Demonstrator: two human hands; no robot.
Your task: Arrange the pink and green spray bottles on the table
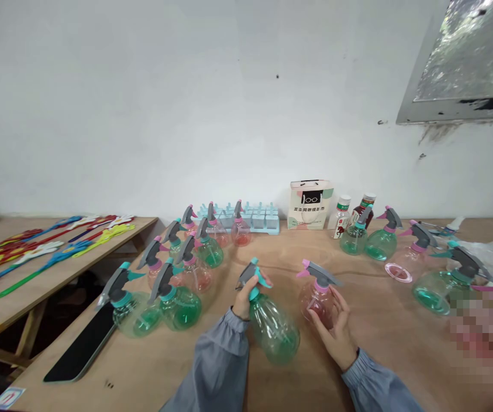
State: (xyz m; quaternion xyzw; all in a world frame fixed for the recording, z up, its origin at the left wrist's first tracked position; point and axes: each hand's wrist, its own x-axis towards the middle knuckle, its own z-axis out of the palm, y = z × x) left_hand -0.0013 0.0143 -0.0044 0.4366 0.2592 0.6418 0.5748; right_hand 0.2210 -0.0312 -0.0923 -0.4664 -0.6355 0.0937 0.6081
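My left hand (247, 296) is closed round the neck of a green spray bottle (275, 332) with a grey and turquoise trigger head. That bottle tilts, its base toward the lower right. To its right, my right hand (335, 329) grips the body of a pink spray bottle (315, 303) with a grey and pink head, which looks upright. The fingers behind the pink body are partly hidden. Left of my hands, several spray bottles stand in a group, among them a green bottle (181, 309) and a pink bottle (197, 276).
More spray bottles stand at the right, including a green one (433, 292). Along the wall are a light-blue popsicle mould (265, 220), a paper bag (310, 209) and a white-capped bottle (340, 217). A black tray-like slab (83, 349) lies front left. Colourful hand-shaped sticks (52, 257) cover another table.
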